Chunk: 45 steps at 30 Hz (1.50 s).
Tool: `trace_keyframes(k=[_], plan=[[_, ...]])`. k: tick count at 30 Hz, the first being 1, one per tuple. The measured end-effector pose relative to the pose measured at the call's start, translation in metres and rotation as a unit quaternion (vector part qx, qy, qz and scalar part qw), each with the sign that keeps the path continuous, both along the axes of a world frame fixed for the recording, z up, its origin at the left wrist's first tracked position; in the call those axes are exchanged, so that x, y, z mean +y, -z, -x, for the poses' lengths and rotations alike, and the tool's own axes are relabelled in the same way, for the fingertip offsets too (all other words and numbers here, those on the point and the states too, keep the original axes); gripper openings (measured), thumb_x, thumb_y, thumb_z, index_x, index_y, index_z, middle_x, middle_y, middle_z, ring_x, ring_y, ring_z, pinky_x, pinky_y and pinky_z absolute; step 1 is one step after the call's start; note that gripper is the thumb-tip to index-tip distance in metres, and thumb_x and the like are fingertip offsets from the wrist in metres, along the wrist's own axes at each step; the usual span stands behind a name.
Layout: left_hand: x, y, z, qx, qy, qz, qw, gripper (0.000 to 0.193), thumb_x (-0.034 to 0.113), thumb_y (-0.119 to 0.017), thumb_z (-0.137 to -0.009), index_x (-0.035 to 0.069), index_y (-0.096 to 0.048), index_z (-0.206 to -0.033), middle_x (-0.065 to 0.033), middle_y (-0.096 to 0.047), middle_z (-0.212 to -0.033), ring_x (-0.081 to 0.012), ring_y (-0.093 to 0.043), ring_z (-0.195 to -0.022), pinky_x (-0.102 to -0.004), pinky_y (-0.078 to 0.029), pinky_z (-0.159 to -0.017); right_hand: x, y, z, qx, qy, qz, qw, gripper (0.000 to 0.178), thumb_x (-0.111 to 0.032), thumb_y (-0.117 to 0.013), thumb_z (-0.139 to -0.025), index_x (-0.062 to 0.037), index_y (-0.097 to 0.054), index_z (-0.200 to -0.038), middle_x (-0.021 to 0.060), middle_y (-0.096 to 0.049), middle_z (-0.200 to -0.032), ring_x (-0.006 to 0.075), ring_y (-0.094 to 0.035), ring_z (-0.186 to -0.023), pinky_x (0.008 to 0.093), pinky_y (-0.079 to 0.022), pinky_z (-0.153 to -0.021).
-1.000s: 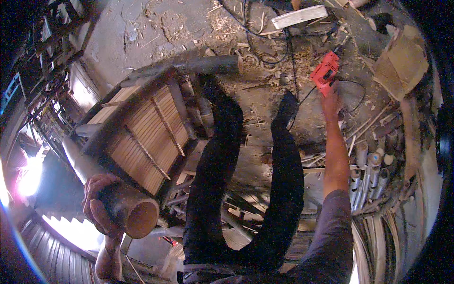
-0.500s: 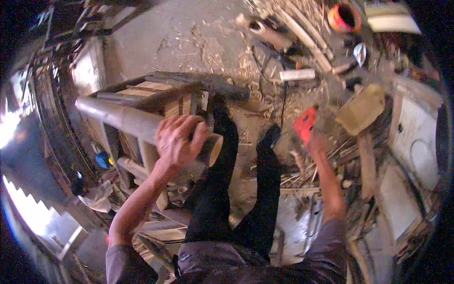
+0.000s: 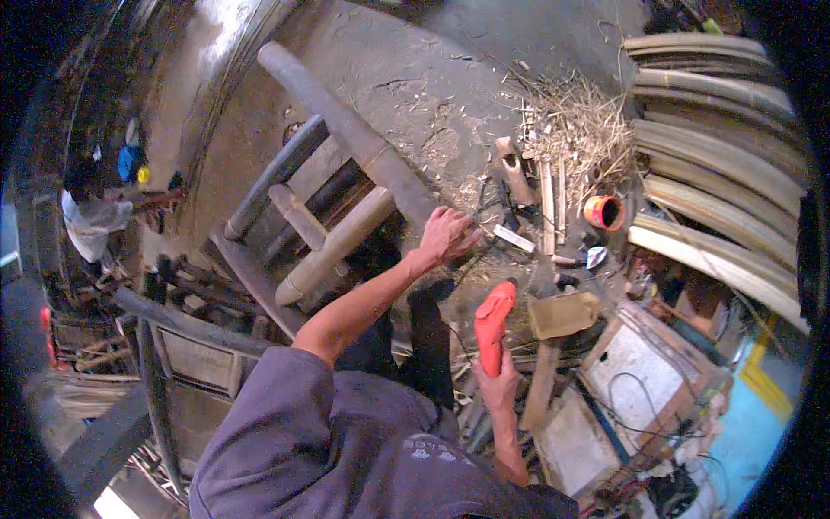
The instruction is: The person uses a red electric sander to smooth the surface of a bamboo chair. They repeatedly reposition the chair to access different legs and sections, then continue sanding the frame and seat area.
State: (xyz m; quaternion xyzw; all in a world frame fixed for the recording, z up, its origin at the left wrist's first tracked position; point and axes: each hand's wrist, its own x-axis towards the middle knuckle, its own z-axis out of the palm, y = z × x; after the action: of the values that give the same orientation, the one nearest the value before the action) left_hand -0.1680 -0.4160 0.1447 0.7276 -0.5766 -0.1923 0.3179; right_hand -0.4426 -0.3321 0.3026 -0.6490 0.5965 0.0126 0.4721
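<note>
Left of centre is a bamboo frame (image 3: 376, 156) made of thick brown poles with shorter crosspieces, standing tilted beside my legs. My left hand (image 3: 448, 235) is at the near end of its longest pole, with the fingers curled over that end. Lower down and to the right, my right hand (image 3: 496, 379) is wrapped around a red handheld power tool (image 3: 494, 320). The tool points away from me, apart from the frame. Its exact kind is hard to make out.
An orange-red tub (image 3: 603, 213) stands near a heap of wood shavings (image 3: 579, 130). Curved bamboo strips (image 3: 718, 143) are stacked at the far right. A yellowish block (image 3: 564, 315) and a framed white panel (image 3: 644, 368) lie to my right. A dark wooden structure (image 3: 199, 359) stands at left.
The bamboo frame has turned and tipped, its long pole now reaching away from me. My left hand moved right with the pole end; my right hand came inward with the red tool.
</note>
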Motion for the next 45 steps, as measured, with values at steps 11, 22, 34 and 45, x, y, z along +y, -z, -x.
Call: trace_keyframes(k=[11, 22, 34, 45], plan=[[0.103, -0.178, -0.037, 0.943, -0.176, -0.094, 0.266, 0.052, 0.054, -0.056, -0.089, 0.005, -0.061, -0.104, -0.0113, -0.066, -0.094, -0.0235, -0.065, -0.085, -0.0375, -0.053, -0.083, -0.001, -0.110, -0.123, -0.060, -0.179, -0.061, 0.980, 0.074, -0.023, -0.077, -0.073, 0.0006, -0.043, -0.135, 0.0172, -0.066, -0.104, 0.0251, -0.066, -0.093, 0.0358, -0.051, -0.082], [0.080, -0.199, -0.049, 0.887, -0.290, -0.087, 0.348, 0.035, 0.042, -0.063, -0.088, 0.009, -0.055, -0.100, -0.0035, -0.059, -0.086, -0.0170, -0.059, -0.077, -0.0350, -0.051, -0.075, -0.034, -0.161, -0.204, 0.013, -0.177, 0.023, 0.984, 0.080, -0.014, -0.072, -0.075, 0.0006, -0.033, -0.142, 0.0246, -0.047, -0.134, 0.0322, -0.048, -0.125, 0.0388, -0.038, -0.104], [0.058, -0.201, -0.090, 0.883, -0.334, -0.124, 0.304, 0.037, 0.031, -0.070, -0.084, 0.005, -0.052, -0.102, -0.0058, -0.055, -0.090, -0.0182, -0.056, -0.082, -0.0362, -0.051, -0.076, -0.066, -0.155, -0.261, 0.082, -0.161, -0.045, 0.983, 0.057, -0.007, -0.060, -0.080, -0.0036, -0.044, -0.135, 0.0201, -0.061, -0.116, 0.0318, -0.061, -0.108, 0.0377, -0.048, -0.089], [0.039, -0.187, -0.113, 0.882, -0.345, -0.133, 0.293, 0.032, 0.028, -0.067, -0.084, 0.004, -0.053, -0.101, -0.0049, -0.055, -0.089, -0.0179, -0.055, -0.081, -0.0350, -0.049, -0.075, -0.089, -0.147, -0.292, 0.117, -0.157, -0.056, 0.979, 0.055, -0.005, -0.059, -0.077, -0.0045, -0.047, -0.131, 0.0223, -0.062, -0.111, 0.0372, -0.062, -0.106, 0.0394, -0.049, -0.086]])
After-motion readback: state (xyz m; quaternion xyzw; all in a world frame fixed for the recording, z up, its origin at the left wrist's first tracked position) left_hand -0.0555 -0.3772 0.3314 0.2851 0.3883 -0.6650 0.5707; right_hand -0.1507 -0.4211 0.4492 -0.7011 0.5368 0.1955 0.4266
